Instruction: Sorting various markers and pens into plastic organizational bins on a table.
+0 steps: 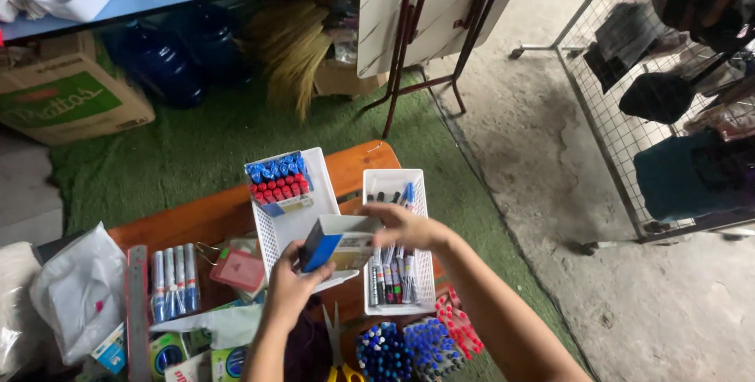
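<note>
My left hand (292, 278) grips the lower end of a small blue and white cardboard box (334, 242). My right hand (403, 225) holds the box's upper end, fingers at its open flap. The box hangs over two white plastic baskets on a low orange table (197, 217). The left basket (295, 209) holds blue-capped and red-capped markers at its far end. The right basket (395, 291) holds several loose markers lying lengthwise.
Bundles of blue and red pens (417, 346), scissors (336, 350), a metal ruler (138, 311), packed markers (174, 281) and a plastic bag (79, 291) crowd the table. A cardboard carton (67, 99), water jugs (169, 63), a folded table (429, 12) and a wire rack (668, 114) stand around.
</note>
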